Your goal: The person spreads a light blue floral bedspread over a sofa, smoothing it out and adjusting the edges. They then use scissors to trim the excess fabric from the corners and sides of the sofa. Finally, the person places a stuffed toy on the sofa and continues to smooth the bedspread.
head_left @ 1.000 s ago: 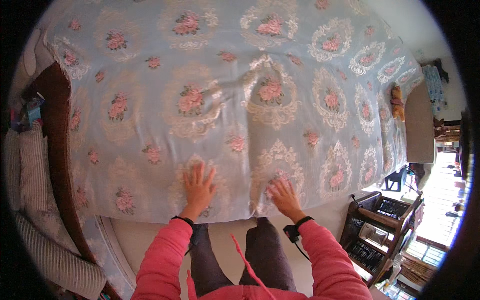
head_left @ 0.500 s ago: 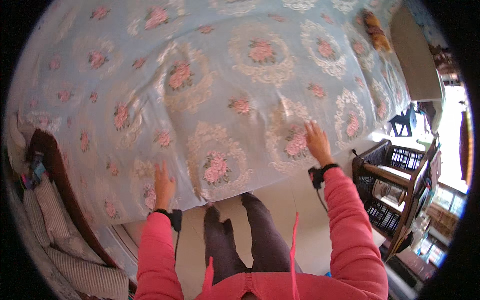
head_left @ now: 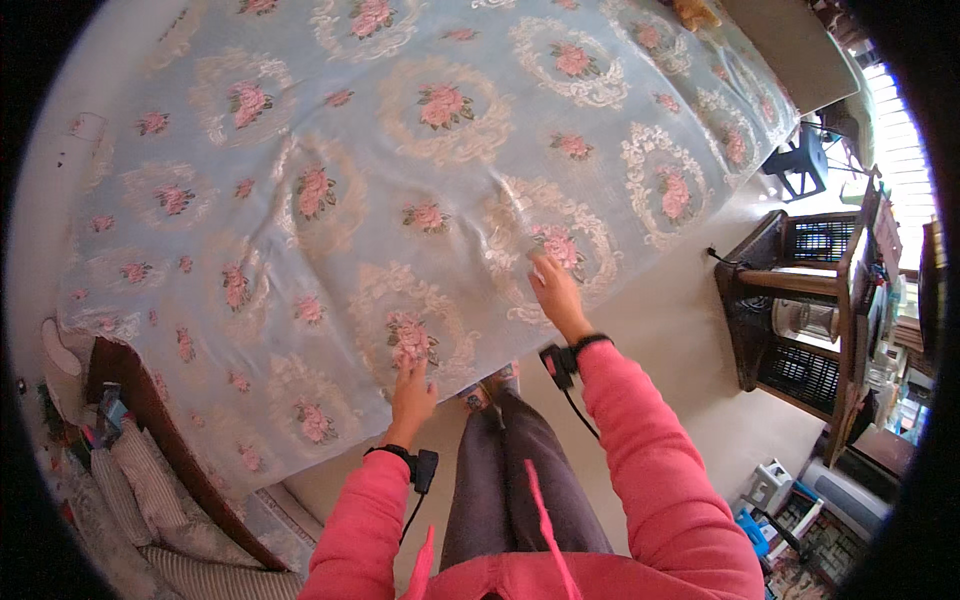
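A pale blue bedspread (head_left: 350, 260) with pink roses and cream scroll rings covers the bed before me, its surface rippled with soft folds. My left hand (head_left: 411, 402) rests by its near edge, fingers stretched over a rose, holding nothing visible. Farther right, my right hand (head_left: 560, 298) touches the cloth beside another rose. Its fingers are extended and slightly bent, with no cloth seen pinched between them. Both wrists carry dark bands with small black boxes and cables.
A brown wooden headboard (head_left: 165, 440) rises at left, with striped cushions (head_left: 150, 480) beyond it. At right stands a dark rack with baskets (head_left: 790, 310), and a dark blue stool (head_left: 800, 165) is farther back. An orange-brown plush toy (head_left: 697, 14) lies at the far right.
My view has turned and moved rightward along the bed. Both hands are closer together; the left has come rightward onto a different rose. More of the rack and floor shows.
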Tool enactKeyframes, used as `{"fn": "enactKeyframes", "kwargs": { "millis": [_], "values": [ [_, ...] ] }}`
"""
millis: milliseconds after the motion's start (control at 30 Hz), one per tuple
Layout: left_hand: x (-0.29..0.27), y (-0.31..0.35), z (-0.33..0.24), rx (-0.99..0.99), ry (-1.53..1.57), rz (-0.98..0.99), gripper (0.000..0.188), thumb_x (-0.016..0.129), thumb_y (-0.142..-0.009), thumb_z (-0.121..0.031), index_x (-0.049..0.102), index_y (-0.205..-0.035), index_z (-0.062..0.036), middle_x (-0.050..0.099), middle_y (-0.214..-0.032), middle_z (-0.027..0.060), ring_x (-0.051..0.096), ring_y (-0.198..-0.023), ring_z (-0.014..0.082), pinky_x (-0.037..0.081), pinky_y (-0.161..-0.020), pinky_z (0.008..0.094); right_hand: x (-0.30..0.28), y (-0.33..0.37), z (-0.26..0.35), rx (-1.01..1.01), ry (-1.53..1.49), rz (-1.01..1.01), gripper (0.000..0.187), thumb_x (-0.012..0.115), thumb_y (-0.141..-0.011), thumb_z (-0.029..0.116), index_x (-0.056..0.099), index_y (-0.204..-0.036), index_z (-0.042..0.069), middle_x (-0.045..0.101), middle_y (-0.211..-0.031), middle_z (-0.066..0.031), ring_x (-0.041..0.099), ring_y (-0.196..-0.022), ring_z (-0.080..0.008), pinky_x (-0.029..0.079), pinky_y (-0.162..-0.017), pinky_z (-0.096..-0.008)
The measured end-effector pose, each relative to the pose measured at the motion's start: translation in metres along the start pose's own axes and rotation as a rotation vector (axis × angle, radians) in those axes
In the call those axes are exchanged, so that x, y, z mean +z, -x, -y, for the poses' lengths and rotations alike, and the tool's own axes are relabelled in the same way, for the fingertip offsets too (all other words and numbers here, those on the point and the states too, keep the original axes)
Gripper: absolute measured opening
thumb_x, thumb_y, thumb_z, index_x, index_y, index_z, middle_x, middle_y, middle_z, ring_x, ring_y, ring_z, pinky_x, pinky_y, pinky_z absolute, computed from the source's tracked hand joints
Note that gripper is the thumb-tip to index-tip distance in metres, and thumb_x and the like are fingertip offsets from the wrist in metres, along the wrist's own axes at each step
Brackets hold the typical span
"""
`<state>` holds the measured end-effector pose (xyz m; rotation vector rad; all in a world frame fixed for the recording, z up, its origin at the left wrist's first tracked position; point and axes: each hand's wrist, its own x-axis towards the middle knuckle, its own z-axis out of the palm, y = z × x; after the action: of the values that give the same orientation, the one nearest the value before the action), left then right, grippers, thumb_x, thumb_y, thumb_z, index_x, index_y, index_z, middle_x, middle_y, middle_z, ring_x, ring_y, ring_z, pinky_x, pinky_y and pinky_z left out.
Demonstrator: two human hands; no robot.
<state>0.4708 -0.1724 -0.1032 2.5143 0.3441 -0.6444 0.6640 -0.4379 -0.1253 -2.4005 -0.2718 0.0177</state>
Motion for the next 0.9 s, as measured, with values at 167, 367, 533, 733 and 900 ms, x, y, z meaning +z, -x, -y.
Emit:
{"fn": "enactKeyframes", "kwargs": {
  "millis": [167, 367, 533, 733, 900],
  "values": [
    [0.014, 0.018, 0.006, -0.018, 0.11, 0.018, 0.048, 0.055, -0.077, -0.014, 0.041, -0.122, -0.0049, 0.026, -0.136, 0.0213, 0.035, -0.12, 0.0351, 0.036, -0.094, 0.0389, 0.051, -0.073, 0.015, -0.076, 0.23, 0.122, 0.029, 0.054, -0.077, 0.013, 0.056, -0.106, 0.018, 0.052, -0.099, -0.0085, 0.053, -0.092, -0.0296, 0.046, -0.07, -0.0381],
    [0.027, 0.046, 0.021, -0.001, 0.209, -0.003, 0.043, 0.056, -0.078, -0.014, 0.045, -0.119, -0.0077, 0.027, -0.136, 0.0187, 0.034, -0.121, 0.0348, 0.034, -0.095, 0.0382, 0.055, -0.082, -0.022, 0.382, -0.331, -0.1, 0.012, 0.054, -0.081, 0.014, 0.06, -0.088, 0.007, 0.059, -0.068, -0.0073, 0.056, -0.059, -0.0202, 0.045, -0.053, -0.0315],
    [0.021, 0.062, 0.032, -0.04, 0.154, 0.018, 0.042, 0.055, -0.077, -0.017, 0.046, -0.118, -0.008, 0.032, -0.133, 0.0196, 0.037, -0.118, 0.0337, 0.036, -0.093, 0.0386, -0.016, 0.008, -0.072, 0.497, -0.284, 0.095, 0.02, 0.049, -0.082, 0.017, 0.054, -0.074, 0.0, 0.056, -0.06, -0.01, 0.053, -0.052, -0.0187, 0.043, -0.052, -0.0333],
    [-0.013, 0.069, 0.031, -0.036, 0.157, 0.065, 0.041, 0.056, -0.075, -0.019, 0.049, -0.114, -0.0077, 0.043, -0.123, 0.0179, 0.043, -0.111, 0.0344, 0.039, -0.089, 0.0389, -0.134, 0.189, -0.101, 0.749, -0.259, 0.346, 0.021, 0.049, -0.081, 0.018, 0.054, -0.068, 0.002, 0.056, -0.057, -0.0054, 0.052, -0.05, -0.014, 0.043, -0.047, -0.0289],
    [-0.035, 0.058, 0.007, -0.019, 0.065, 0.101, 0.037, 0.057, -0.074, -0.02, 0.053, -0.109, -0.0071, 0.05, -0.114, 0.0156, 0.048, -0.103, 0.0329, 0.041, -0.085, 0.0384, -0.238, 0.312, -0.11, 1.097, -0.339, 0.286, 0.018, 0.05, -0.083, 0.016, 0.058, -0.08, -0.001, 0.06, -0.068, -0.0066, 0.057, -0.055, -0.0149, 0.046, -0.049, -0.0267]
  ]
}}
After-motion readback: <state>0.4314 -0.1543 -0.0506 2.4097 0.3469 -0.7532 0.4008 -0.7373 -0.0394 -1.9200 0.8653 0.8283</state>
